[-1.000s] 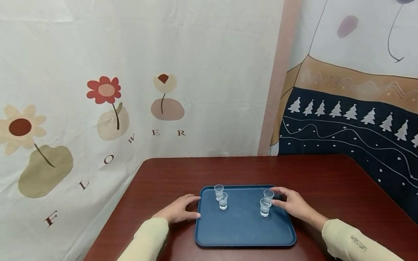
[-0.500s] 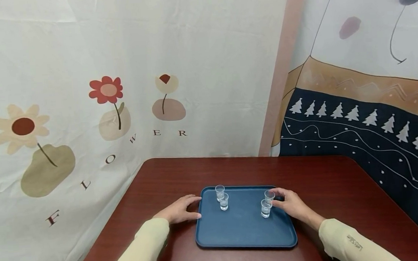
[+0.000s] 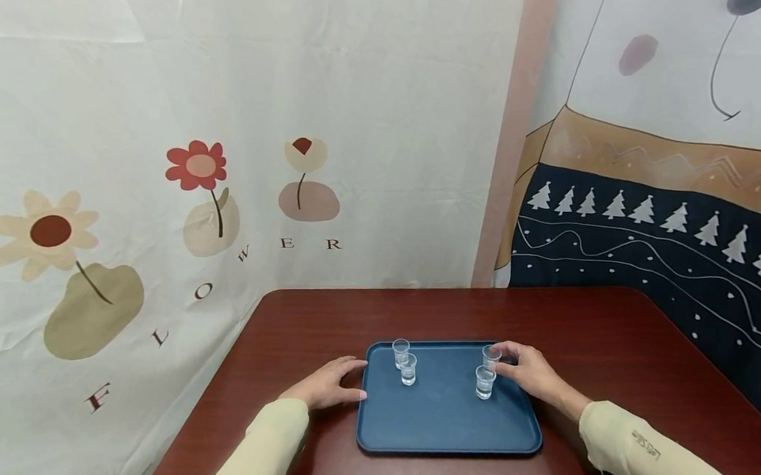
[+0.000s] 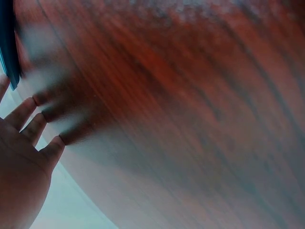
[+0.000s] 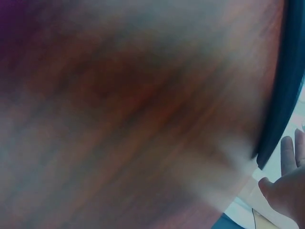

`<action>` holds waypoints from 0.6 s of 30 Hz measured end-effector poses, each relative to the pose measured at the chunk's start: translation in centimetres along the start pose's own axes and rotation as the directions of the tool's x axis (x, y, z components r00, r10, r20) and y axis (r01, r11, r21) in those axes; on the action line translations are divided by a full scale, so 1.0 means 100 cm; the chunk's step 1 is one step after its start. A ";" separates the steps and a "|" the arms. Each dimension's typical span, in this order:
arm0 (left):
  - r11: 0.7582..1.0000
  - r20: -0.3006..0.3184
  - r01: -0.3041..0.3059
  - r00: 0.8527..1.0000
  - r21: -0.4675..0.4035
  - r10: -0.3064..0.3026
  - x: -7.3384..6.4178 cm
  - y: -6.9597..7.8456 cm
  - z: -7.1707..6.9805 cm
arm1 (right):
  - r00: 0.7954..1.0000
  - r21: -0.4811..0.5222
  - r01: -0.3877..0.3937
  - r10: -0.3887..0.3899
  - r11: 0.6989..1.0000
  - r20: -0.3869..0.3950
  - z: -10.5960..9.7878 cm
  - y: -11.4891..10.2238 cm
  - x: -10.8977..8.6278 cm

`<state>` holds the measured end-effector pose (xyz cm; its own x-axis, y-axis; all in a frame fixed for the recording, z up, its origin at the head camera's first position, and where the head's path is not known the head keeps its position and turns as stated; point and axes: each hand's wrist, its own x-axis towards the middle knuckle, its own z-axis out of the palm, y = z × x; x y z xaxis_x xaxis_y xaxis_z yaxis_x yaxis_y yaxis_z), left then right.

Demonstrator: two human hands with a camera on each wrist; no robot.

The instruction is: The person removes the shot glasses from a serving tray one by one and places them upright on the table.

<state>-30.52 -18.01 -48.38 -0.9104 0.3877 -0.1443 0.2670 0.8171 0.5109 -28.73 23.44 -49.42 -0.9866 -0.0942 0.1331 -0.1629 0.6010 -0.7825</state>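
Several small clear shot glasses stand upright on a blue tray. Two are at its left back: a rear shot glass and a front one with clear liquid. On the right, a nearer shot glass also holds liquid, and behind it my right hand pinches the back-right shot glass between thumb and fingers. My left hand lies by the tray's left edge, its spread fingertips and thumb at the rim. Both wrist views mostly show tabletop, with part of a hand beside the tray edge.
The tray rests on a reddish-brown wooden table. Behind stands a white cloth printed with flowers. To the right hangs a dark blue patterned cloth.
My right hand has shifted slightly left, its fingers closer around the back-right shot glass. The left hand and the glasses stay in place; the head view shifts slightly.
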 end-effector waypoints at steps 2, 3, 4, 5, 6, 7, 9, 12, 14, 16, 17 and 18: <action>1.000 -0.001 -0.003 1.000 0.006 0.003 0.000 0.000 0.000 | 1.000 0.001 0.004 -0.004 1.000 -0.016 -0.002 -0.001 0.000; 1.000 0.000 -0.003 1.000 0.006 0.003 0.000 -0.001 0.000 | 1.000 0.005 0.007 -0.006 1.000 -0.022 -0.003 -0.002 0.001; 1.000 0.000 -0.002 1.000 0.007 0.002 0.000 -0.001 0.000 | 1.000 0.011 0.008 -0.008 1.000 -0.026 -0.004 -0.002 0.001; 1.000 0.000 -0.002 1.000 0.007 0.002 0.000 -0.001 0.000 | 0.999 0.013 0.010 -0.009 1.000 -0.031 -0.006 -0.002 0.002; 1.000 0.000 -0.003 1.000 0.005 0.003 0.000 -0.001 0.000 | 0.999 0.018 0.007 -0.006 1.000 -0.037 -0.007 -0.002 0.003; 1.000 0.001 -0.002 1.000 0.004 0.002 0.000 -0.001 0.000 | 0.999 0.020 0.008 -0.008 1.000 -0.044 -0.008 -0.002 0.004; 1.000 0.002 0.001 1.000 0.000 -0.001 0.001 -0.001 0.001 | 0.998 0.024 0.012 -0.010 1.000 -0.055 -0.011 -0.001 0.005; 1.000 0.003 -0.003 1.000 0.000 0.003 0.001 -0.002 0.001 | 0.997 0.035 0.016 -0.013 0.999 -0.078 -0.016 -0.002 0.008; 1.000 0.004 -0.004 1.000 -0.002 0.004 0.001 -0.002 0.002 | 0.996 0.040 0.017 -0.014 0.999 -0.088 -0.020 -0.001 0.010; 1.000 0.005 -0.008 1.000 -0.005 0.008 0.002 -0.002 0.002 | 0.995 0.042 0.007 -0.002 0.999 -0.102 -0.023 -0.001 0.012; 1.000 0.006 -0.010 1.000 -0.008 0.010 0.002 -0.002 0.002 | 0.994 0.041 -0.002 0.006 0.999 -0.107 -0.024 0.000 0.013; 1.000 0.006 -0.012 1.000 -0.009 0.012 0.003 -0.002 0.002 | 0.994 0.038 -0.011 0.016 0.999 -0.113 -0.026 0.000 0.015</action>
<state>-30.77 -18.01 -48.70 -0.9052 0.3999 -0.1437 0.2746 0.8086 0.5203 -30.18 25.39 -47.65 -0.9820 0.0052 0.1886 -0.1519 0.5712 -0.8066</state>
